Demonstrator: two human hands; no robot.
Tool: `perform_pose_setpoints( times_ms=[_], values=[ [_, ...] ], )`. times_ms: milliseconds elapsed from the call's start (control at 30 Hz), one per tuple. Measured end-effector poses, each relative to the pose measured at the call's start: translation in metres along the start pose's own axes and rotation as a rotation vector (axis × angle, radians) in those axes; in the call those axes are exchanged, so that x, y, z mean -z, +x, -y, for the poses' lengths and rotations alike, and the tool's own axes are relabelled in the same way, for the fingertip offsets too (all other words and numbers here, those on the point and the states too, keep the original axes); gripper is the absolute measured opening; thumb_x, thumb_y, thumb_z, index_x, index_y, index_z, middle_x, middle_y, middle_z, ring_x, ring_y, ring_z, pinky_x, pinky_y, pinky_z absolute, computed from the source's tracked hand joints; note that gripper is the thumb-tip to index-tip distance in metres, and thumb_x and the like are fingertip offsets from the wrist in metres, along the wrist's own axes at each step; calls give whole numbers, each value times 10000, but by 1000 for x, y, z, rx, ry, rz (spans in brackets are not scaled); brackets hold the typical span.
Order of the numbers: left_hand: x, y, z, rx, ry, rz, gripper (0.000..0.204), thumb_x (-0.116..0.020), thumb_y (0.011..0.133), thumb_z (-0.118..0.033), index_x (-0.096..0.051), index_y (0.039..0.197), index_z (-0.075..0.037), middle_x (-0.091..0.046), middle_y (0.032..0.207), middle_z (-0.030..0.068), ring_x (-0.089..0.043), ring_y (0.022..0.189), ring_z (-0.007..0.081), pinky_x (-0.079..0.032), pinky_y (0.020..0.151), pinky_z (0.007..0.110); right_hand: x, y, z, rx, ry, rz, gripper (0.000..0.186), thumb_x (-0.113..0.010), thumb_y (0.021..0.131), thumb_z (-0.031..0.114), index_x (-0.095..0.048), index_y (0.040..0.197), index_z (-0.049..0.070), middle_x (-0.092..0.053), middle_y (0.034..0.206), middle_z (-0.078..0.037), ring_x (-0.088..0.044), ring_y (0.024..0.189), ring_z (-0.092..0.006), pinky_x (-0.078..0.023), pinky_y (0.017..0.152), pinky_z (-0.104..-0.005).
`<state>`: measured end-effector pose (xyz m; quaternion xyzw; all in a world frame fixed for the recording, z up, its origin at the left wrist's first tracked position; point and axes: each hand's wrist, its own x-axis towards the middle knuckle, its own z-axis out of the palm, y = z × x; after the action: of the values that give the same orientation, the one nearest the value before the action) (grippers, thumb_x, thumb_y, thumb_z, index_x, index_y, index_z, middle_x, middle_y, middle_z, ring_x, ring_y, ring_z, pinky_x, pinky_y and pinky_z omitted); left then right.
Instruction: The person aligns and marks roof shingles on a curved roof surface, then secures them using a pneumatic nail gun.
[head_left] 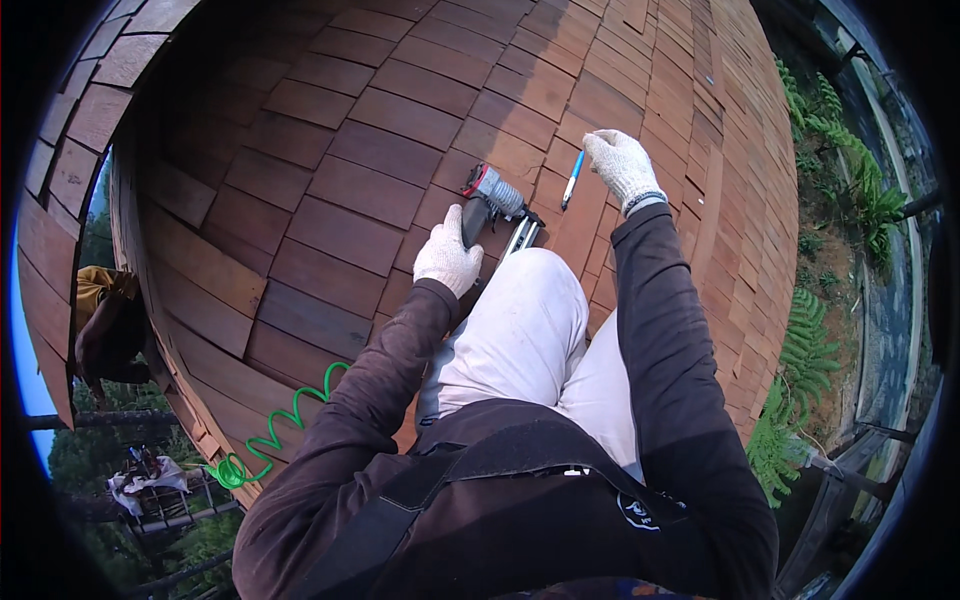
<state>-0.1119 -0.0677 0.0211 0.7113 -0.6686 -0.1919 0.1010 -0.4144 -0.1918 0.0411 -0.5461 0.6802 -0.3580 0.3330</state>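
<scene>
My left hand (448, 258), in a white knitted glove, is wrapped around the handle of a pneumatic nail gun (497, 192). The gun has a grey body and a red-rimmed cap, and its nose and magazine rest low over the wooden shingles beside my knee. To the right, my right hand (622, 168), also gloved, is raised with its fingers curled and pressed together. Just left of those fingertips, a slim blue, white and black pen-like tool (573, 180) slants over the shingles. Whether the fingertips touch it, or pinch something small, I cannot tell.
Reddish-brown shingles (370, 165) cover the curved roof around me. A coiled green air hose (290, 415) runs beside my left arm toward the roof's left edge. Beyond that edge is scaffolding (180, 520) with items on it. Ferns (805, 355) grow below on the right.
</scene>
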Motion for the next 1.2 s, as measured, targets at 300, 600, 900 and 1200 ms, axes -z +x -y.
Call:
perform_pose_setpoints(
  times_ms=[300,600,900,1200],
  values=[
    [7,-26,8,-69,-66,29,872,-756,845,-379,-415,1538,24,-622,1241,287,-656,1129,452,-534,980,496,12,-26,15,-26,-26,15,506,-608,930,423,-727,1240,41,-741,1205,-206,-674,1201,-354,-504,1051,-423],
    [30,-8,0,-292,-434,-323,724,-781,871,-136,-470,1505,26,-585,1318,190,-618,1150,281,-511,1027,401,-7,-15,12,40,-90,109,507,-618,948,450,-720,1260,63,-730,1240,-200,-679,1193,-355,-517,1047,-427],
    [273,-19,-123,-1165,-871,-771,877,-717,948,-383,-294,1618,-7,-486,1543,245,-605,1321,335,-517,1085,448,-3,-27,-3,-22,-113,155,433,-624,911,418,-741,1122,59,-761,1072,-181,-717,1055,-342,-549,952,-428],
    [348,-44,-170,-1392,-968,-910,796,-670,980,-388,-336,1590,-2,-492,1535,249,-620,1289,332,-540,1049,442,-26,-23,-7,109,-165,132,434,-619,928,408,-724,1131,39,-756,1083,-185,-717,1036,-335,-549,927,-421]
  ],
)
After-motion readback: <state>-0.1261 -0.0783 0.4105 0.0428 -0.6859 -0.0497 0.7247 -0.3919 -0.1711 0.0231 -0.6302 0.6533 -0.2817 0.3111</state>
